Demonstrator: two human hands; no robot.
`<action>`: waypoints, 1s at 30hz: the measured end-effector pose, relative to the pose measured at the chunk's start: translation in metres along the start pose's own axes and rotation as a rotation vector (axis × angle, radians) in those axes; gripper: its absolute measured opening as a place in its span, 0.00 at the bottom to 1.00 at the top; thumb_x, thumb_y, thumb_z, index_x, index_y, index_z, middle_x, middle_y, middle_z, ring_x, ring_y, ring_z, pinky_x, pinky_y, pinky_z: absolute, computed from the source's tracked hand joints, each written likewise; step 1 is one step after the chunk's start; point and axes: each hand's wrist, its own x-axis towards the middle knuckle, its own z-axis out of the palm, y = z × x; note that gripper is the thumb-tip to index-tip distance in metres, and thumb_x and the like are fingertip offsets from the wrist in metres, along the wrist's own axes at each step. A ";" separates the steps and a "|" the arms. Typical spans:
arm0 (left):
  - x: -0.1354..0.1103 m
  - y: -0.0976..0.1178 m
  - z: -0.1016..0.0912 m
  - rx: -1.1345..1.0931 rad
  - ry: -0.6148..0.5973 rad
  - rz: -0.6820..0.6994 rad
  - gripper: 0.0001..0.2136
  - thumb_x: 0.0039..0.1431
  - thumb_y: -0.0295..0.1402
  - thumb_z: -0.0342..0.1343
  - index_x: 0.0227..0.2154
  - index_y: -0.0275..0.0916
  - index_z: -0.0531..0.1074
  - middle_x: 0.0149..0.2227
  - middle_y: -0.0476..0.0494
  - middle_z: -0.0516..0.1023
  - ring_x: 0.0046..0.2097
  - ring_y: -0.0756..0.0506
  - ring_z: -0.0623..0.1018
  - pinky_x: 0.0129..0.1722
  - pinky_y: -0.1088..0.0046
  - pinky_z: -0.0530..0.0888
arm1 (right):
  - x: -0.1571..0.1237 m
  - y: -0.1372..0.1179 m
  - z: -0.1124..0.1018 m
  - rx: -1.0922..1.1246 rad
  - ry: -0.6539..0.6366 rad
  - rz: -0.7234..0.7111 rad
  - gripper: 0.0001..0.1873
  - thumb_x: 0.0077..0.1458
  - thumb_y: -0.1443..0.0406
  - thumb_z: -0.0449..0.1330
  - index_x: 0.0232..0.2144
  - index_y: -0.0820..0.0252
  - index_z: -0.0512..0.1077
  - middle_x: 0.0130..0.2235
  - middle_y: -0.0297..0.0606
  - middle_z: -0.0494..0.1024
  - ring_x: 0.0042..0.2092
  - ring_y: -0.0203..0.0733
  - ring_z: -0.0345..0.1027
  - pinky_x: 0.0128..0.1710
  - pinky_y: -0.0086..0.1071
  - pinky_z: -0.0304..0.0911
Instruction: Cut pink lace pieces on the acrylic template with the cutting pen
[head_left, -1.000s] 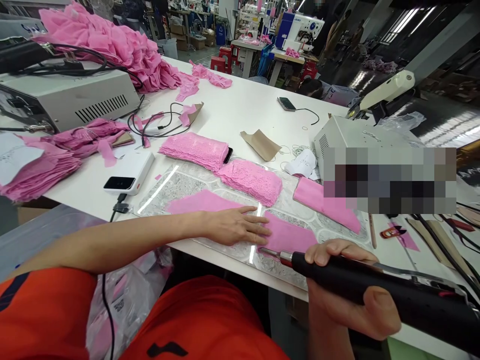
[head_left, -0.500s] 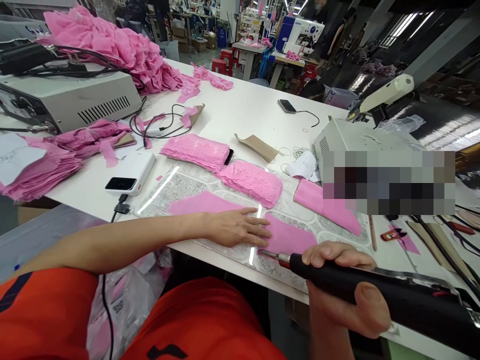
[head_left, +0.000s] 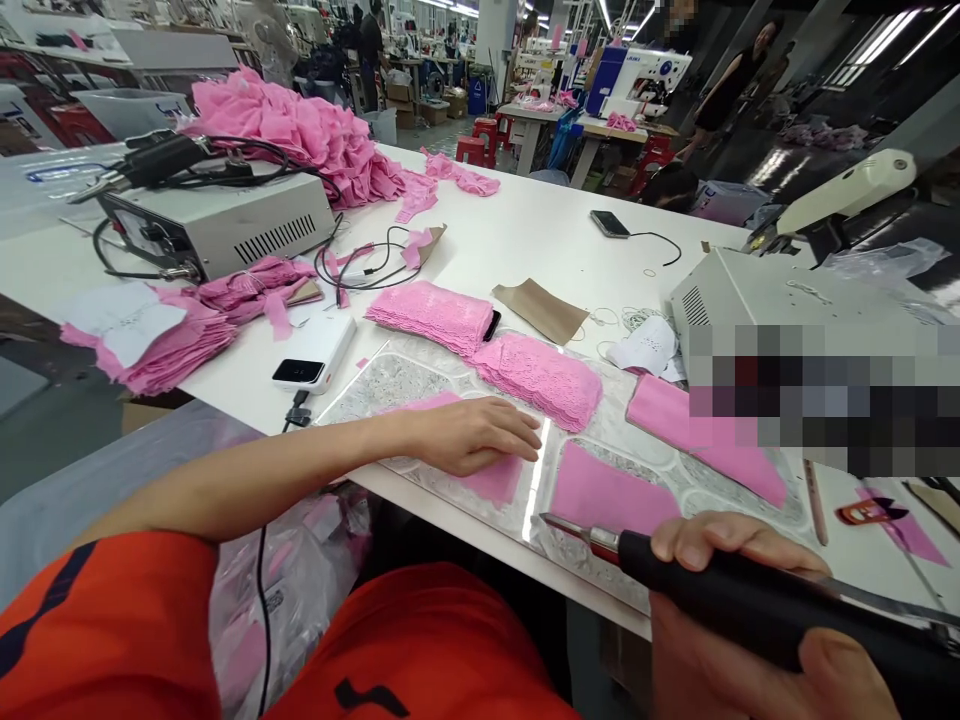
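Observation:
My left hand rests palm down over a pink fabric piece, its fingers loosely bent and lying on it. Part of that fabric is hidden under the hand and forearm. In my right hand is a black-handled cutting tool with a pointed metal tip. The tip is by the lower left corner of a second pink piece; whether it touches cannot be told. Both pieces lie on a clear patterned mat. Behind them are two stacks of pink lace fabric.
A grey box with a black handpiece and cables stands left, another grey box right. A white power bank, brown card, phone, orange snips and folded pink fabric lie on the white table.
My left hand has drawn back left from the edge of the right-hand fabric piece, its spread fingers now closer together. The tool stays near the same fabric corner. The whole view has shifted.

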 end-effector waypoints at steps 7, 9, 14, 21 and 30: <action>-0.055 -0.004 0.002 0.108 -0.147 -0.068 0.17 0.67 0.35 0.45 0.56 0.41 0.69 0.62 0.40 0.64 0.67 0.38 0.58 0.66 0.51 0.48 | -0.006 0.009 0.015 0.039 -0.016 0.054 0.14 0.45 0.57 0.57 0.32 0.59 0.73 0.29 0.35 0.70 0.25 0.35 0.63 0.23 0.35 0.61; -0.062 -0.005 0.003 0.123 -0.153 -0.068 0.18 0.67 0.36 0.44 0.57 0.42 0.67 0.63 0.41 0.63 0.67 0.39 0.57 0.67 0.52 0.45 | -0.007 0.009 0.020 0.044 -0.031 0.062 0.14 0.45 0.56 0.57 0.32 0.59 0.73 0.29 0.34 0.70 0.25 0.35 0.63 0.23 0.35 0.61; -0.069 -0.009 0.004 0.156 -0.117 -0.050 0.18 0.68 0.36 0.45 0.57 0.42 0.67 0.63 0.41 0.64 0.66 0.39 0.59 0.67 0.53 0.44 | -0.012 0.013 0.030 0.044 -0.071 0.084 0.16 0.46 0.55 0.57 0.33 0.60 0.72 0.30 0.35 0.69 0.26 0.36 0.64 0.24 0.35 0.62; -0.072 -0.011 0.007 0.154 -0.050 -0.036 0.17 0.67 0.36 0.47 0.55 0.44 0.69 0.61 0.42 0.67 0.65 0.39 0.61 0.66 0.55 0.48 | -0.016 0.016 0.030 0.015 -0.089 0.091 0.16 0.46 0.55 0.55 0.33 0.59 0.72 0.31 0.35 0.69 0.27 0.36 0.64 0.25 0.36 0.63; -0.073 -0.012 0.009 0.142 -0.056 -0.045 0.17 0.66 0.38 0.49 0.56 0.44 0.69 0.61 0.42 0.66 0.65 0.40 0.61 0.66 0.55 0.49 | -0.008 0.016 0.032 0.022 -0.098 0.039 0.16 0.46 0.56 0.56 0.33 0.61 0.72 0.30 0.36 0.70 0.26 0.36 0.64 0.23 0.35 0.62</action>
